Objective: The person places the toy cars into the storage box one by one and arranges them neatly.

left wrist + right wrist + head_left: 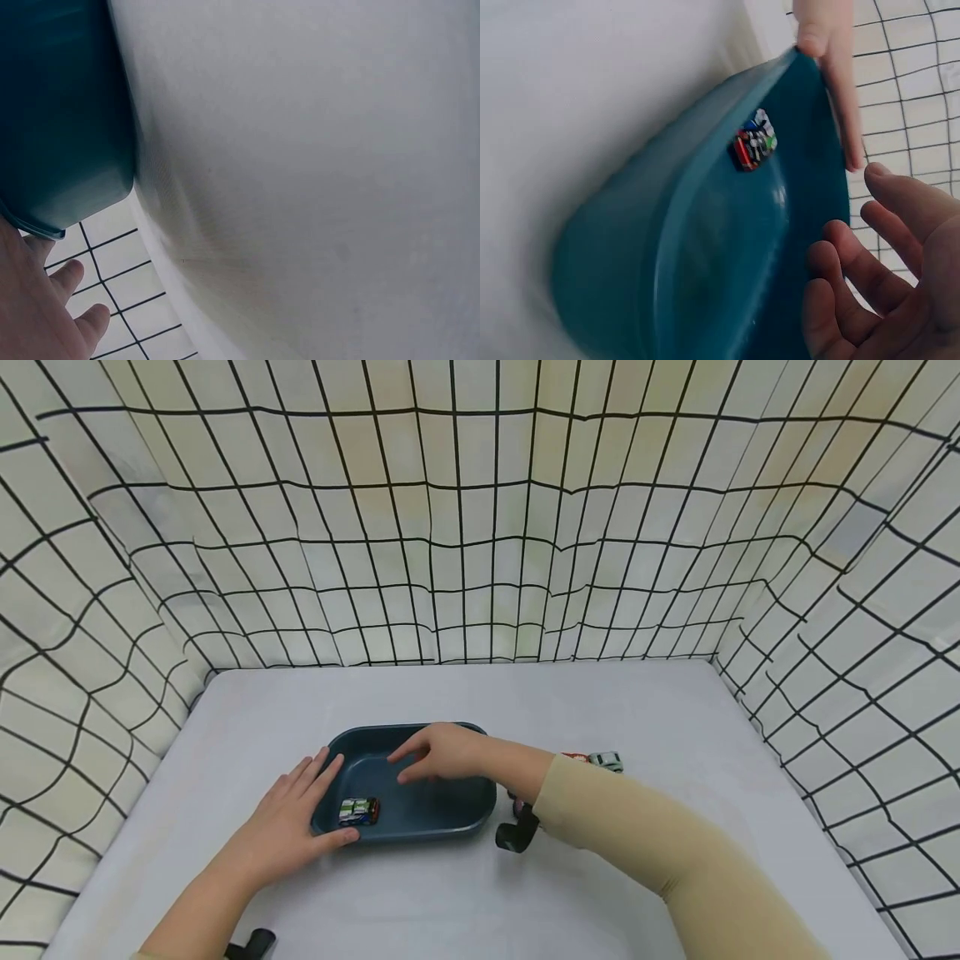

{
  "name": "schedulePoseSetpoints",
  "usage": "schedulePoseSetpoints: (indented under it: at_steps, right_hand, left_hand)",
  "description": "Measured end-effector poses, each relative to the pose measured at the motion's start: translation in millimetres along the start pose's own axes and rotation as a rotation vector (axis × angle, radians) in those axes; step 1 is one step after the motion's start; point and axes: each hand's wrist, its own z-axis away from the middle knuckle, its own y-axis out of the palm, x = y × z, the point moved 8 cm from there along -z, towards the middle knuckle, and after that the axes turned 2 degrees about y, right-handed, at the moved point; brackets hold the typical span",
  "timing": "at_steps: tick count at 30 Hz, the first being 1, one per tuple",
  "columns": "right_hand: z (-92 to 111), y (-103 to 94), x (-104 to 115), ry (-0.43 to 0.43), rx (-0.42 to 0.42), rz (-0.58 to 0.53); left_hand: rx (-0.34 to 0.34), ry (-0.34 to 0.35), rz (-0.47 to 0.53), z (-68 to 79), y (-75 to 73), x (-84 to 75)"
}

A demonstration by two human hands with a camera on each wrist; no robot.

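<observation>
A dark teal plastic tub (450, 837) stands on the white surface. Inside its left end sits a small toy car (358, 811), green, white, red and blue. My left hand (288, 822) rests against that end with fingers spread, its thumb along the near rim. Over the tub's middle hovers my right hand (448, 752), fingers loosely bent. Nothing shows between its fingers in the right wrist view, where the same toy car (754, 141) lies deeper in the tub. The left wrist view has the tub's outer wall (67, 112) beside several left fingertips (94, 321).
Right of the tub, partly behind my right forearm, are a pale green toy car (606, 761) and a red item (576, 757). A black wrist device (517, 835) hangs below the right wrist. White walls with black grid netting (465, 568) enclose the table (465, 902).
</observation>
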Motion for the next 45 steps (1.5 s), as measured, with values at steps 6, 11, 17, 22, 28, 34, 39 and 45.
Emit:
schedulePoseSetpoints:
  at_steps: [6, 11, 17, 22, 28, 34, 39, 45]
  right_hand:
    - [24, -22.0, -17, -0.016, -0.022, -0.084]
    - [48, -42.9, -43, 0.023, -0.073, -0.114]
    - [81, -61.9, -81, 0.088, -0.125, -0.148]
    - [105, -70.5, -111, 0.125, -0.139, -0.138]
    - [119, -66.0, -127, 0.123, -0.058, -0.101]
    - [117, -55.6, -130, 0.078, 0.024, -0.033]
    - [109, -51.5, -133, 0.084, 0.039, 0.072]
    - [98, -46.9, -135, 0.077, 0.081, 0.096]
  left_hand:
    - [-0.002, 0.001, 0.013, -1.6, 0.8, 0.3]
    - [0.002, 0.0, 0.013, -1.2, 0.6, -1.2]
    - [0.002, -0.011, 0.012, 0.1, 1.0, -0.2]
    - [0.005, -0.016, 0.011, 0.4, 2.6, 1.3]
    - [0.006, -0.018, 0.016, -0.1, 2.2, 1.2]
    - [0.005, -0.02, 0.017, -0.5, 0.9, 0.4]
    - [0.009, -0.019, 0.019, -0.3, 0.3, -0.7]
    - [0.014, -0.021, 0.014, 0.2, -0.6, -1.4]
